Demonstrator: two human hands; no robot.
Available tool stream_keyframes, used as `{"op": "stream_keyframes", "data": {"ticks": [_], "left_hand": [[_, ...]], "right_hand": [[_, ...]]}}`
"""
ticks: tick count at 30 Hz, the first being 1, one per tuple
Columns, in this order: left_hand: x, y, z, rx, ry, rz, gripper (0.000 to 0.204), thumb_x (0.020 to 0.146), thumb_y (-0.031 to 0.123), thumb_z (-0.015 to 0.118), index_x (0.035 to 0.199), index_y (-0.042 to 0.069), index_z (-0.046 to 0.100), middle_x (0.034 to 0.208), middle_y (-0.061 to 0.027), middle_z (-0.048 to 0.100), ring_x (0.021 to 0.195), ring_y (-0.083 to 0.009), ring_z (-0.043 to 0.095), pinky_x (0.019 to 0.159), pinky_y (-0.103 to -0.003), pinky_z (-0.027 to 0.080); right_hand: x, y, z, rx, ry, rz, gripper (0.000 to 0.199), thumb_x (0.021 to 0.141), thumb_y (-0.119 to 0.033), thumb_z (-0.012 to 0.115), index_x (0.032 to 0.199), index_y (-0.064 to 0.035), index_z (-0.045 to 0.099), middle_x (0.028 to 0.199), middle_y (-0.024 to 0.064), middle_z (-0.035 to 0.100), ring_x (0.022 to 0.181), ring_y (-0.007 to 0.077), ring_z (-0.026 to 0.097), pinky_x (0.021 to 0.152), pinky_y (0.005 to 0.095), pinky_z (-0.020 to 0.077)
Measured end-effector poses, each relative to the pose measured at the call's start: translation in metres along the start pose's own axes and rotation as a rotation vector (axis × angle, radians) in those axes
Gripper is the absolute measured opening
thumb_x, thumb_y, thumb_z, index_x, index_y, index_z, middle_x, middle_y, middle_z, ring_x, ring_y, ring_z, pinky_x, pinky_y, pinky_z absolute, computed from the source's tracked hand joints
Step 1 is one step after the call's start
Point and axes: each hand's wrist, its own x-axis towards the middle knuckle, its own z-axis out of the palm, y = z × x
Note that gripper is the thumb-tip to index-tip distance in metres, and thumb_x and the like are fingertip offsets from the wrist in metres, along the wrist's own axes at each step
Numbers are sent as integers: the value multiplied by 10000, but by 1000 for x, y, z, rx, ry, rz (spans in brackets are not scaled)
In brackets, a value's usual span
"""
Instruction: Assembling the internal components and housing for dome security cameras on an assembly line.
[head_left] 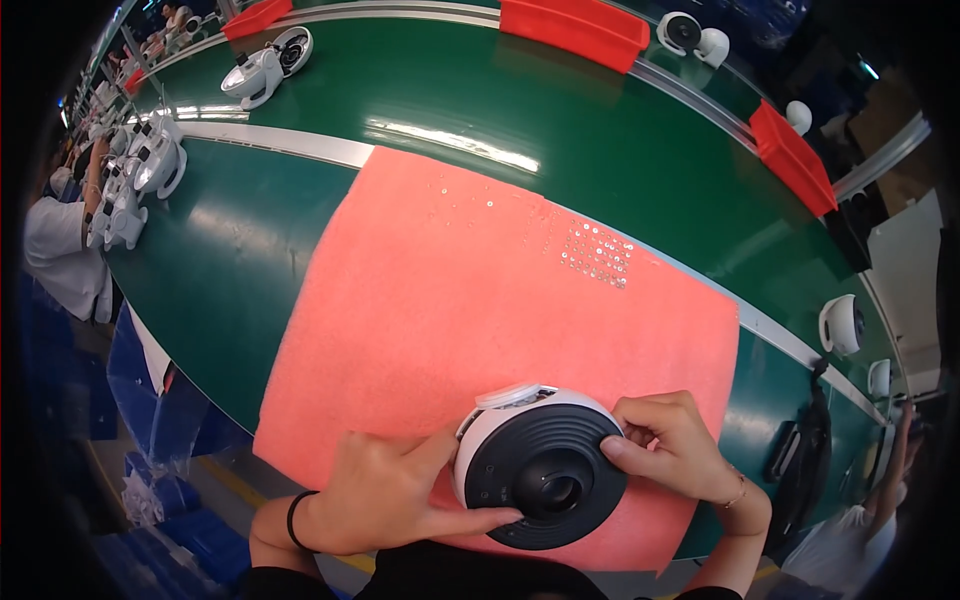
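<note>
Both our hands close on a dome camera (540, 470) at the near edge of a pink foam mat (480, 310). Our left hand (385, 495) cups its left side, thumb up against the white shell and forefinger stretched along the lower rim of the black ribbed face. Our right hand (665, 450) grips the right rim, fingertips curled and pressed onto the black ring.

We see the camera's round black front turned up toward us, its lens (553, 492) sitting a little below centre. The body looks nearly round from here, so we cannot name a long axis; a white tab pokes out at its far top edge. Its underside and back are hidden against the mat and behind our palms.

A patch of small silvery screws (598, 255) lies well apart near the mat's far edge, too small to tell one from another. Beyond it runs the green conveyor belt (560, 120), carrying other white camera units (268, 65) and red bins (575, 28).
</note>
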Motion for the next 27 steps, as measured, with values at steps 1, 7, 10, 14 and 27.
{"op": "stream_keyframes", "data": {"ticks": [1, 7, 10, 14, 27], "left_hand": [[0, 0, 0, 93, 7, 19, 517, 574, 399, 782, 849, -8, 619, 630, -84, 612, 537, -207, 616, 483, -271, 471], [-2, -4, 2, 277, -14, 56, 486, 582, 482, 748, 607, 48, 531, 466, -41, 501, 391, -188, 516, 372, -274, 381], [-4, 0, -3, 278, -9, 28, 490, 597, 492, 734, 567, 56, 512, 426, -26, 484, 370, -187, 508, 367, -275, 379], [-3, 0, -4, 329, -106, -63, 441, 615, 454, 732, 596, 52, 552, 469, -34, 542, 429, -198, 567, 418, -263, 431], [-4, -5, 4, 332, 51, 90, 502, 644, 522, 695, 552, 66, 506, 357, -17, 394, 295, -193, 441, 310, -289, 316]], "right_hand": [[0, 1, 0, -58, -2, -26, 255, 791, -206, 652, 680, -1, 549, 514, 49, 507, 437, 103, 485, 413, 237, 364], [0, -8, -1, -230, -58, -45, 274, 788, -242, 571, 692, 8, 513, 574, 109, 464, 506, 231, 476, 470, 302, 378], [4, -10, -1, -343, -49, -86, 285, 794, -248, 563, 672, 2, 502, 582, 130, 477, 516, 282, 488, 474, 337, 385], [5, -4, 2, -449, -5, -135, 287, 798, -258, 558, 675, -4, 507, 592, 133, 493, 532, 304, 506, 481, 356, 394], [0, -22, 22, -652, 271, -654, 383, 665, -311, 703, 943, -58, 630, 831, 62, 557, 694, 204, 532, 587, 307, 415]]}}
